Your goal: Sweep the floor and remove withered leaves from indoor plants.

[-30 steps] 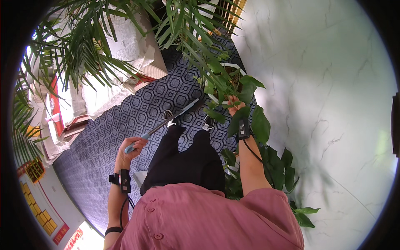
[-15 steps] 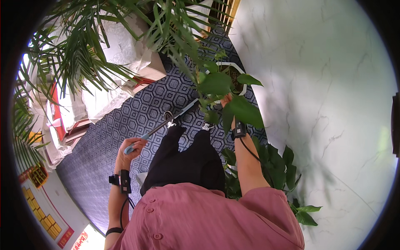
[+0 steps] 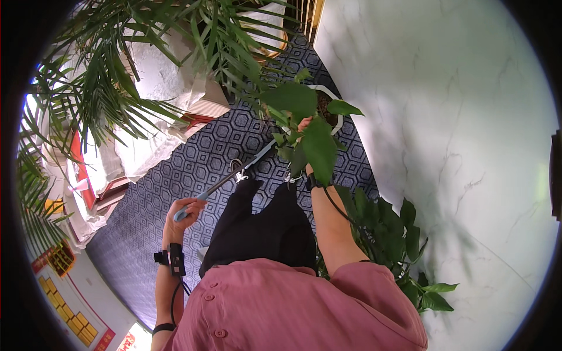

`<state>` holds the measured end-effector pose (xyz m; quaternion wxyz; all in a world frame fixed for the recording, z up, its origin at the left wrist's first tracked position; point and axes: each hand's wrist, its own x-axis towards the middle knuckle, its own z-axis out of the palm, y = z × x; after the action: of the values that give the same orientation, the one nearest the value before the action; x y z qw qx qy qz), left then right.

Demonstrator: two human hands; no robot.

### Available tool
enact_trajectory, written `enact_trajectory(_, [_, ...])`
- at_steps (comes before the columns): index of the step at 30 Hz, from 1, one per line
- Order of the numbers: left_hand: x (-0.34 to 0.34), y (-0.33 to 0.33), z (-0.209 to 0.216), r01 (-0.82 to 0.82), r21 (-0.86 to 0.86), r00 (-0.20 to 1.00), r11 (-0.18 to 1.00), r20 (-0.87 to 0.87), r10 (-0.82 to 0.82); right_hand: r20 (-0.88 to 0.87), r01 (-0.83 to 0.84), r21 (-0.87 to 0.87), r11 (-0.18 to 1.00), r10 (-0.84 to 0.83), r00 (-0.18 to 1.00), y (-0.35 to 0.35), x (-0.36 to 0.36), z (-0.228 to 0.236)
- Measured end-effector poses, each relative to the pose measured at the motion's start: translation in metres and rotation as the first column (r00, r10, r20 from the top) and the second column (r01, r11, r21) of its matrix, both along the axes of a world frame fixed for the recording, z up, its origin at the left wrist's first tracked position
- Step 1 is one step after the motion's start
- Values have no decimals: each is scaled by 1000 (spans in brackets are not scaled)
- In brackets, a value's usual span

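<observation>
My left hand (image 3: 188, 212) is closed round the near light-blue grip of a thin pole (image 3: 225, 179). Its shaft is dark in the middle and light blue again further out. The pole slants up and right, its far end reaching leaves of a broad-leaved plant (image 3: 321, 149). Among these leaves is my right hand (image 3: 305, 124), mostly hidden behind a large leaf. The bit of its fingers that shows looks curled; what they hold is hidden. Just beyond stands a white angular pot (image 3: 332, 92) with brown soil.
Long palm fronds (image 3: 111, 76) hang across the upper left. Behind them is furniture under white covers (image 3: 143, 152). A pale marbled surface (image 3: 456, 128) fills the right side. More leafy plants (image 3: 383, 234) grow beside my right arm, above the patterned blue floor (image 3: 193, 149).
My right hand has moved slightly left and up, and the large leaves around it have shifted left. My left hand still grips the pole in nearly the same place.
</observation>
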<state>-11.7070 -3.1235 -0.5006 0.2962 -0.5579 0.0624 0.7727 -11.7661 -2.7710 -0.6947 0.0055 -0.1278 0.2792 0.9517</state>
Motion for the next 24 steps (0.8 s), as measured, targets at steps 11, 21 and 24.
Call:
enact_trajectory(11, [8,-8,-5,17,-9,999,1000,-46,-17,129,272,-55,961,-263,956,32,-7,1])
enact_trajectory(21, [5,-5,-2,-4,7,1000,1000,-25,5,267,50,395,918,-167,949,56,-3,-37])
enact_trajectory(24, [6,-6,-2,-19,19,1000,1000,-21,19,214,-9,423,906,-90,973,59,2,-35])
